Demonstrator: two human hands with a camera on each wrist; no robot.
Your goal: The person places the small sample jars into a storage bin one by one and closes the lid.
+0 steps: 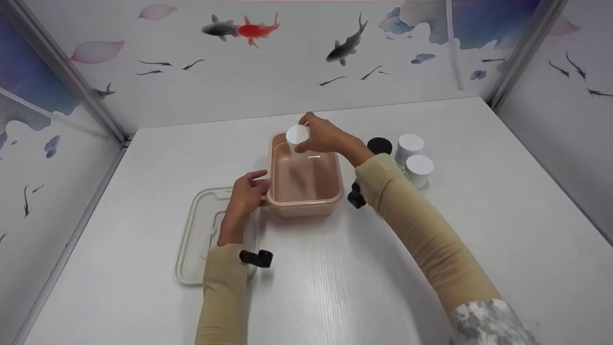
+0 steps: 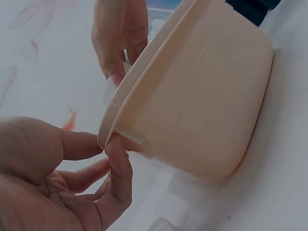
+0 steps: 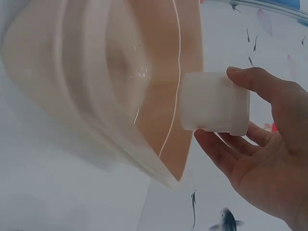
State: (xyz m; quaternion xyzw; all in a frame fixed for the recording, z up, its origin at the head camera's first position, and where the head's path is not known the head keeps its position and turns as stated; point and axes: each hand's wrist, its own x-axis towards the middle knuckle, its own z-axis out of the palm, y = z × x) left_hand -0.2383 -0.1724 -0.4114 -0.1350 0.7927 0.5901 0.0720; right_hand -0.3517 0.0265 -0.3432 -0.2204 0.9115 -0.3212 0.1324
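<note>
A pink plastic storage box (image 1: 306, 209) stands uncovered on the white table. My left hand (image 1: 246, 194) pinches its left rim between thumb and fingers, as the left wrist view (image 2: 91, 168) shows up close. Over the far left part of the box, my right hand (image 1: 325, 134) holds a white lidded jar (image 1: 298, 135) between thumb and fingers. In the right wrist view the jar (image 3: 211, 102) is tilted sideways in the picture, at the box's opening. Inside the box I see only its bare pink floor.
A translucent lid (image 1: 191, 239) lies flat at the left, partly under my left forearm. Right of the box stand a black-topped jar (image 1: 379, 145) and two white-capped jars (image 1: 410, 143), partly behind my right sleeve. Patterned panels (image 1: 287, 72) enclose the table's back and sides.
</note>
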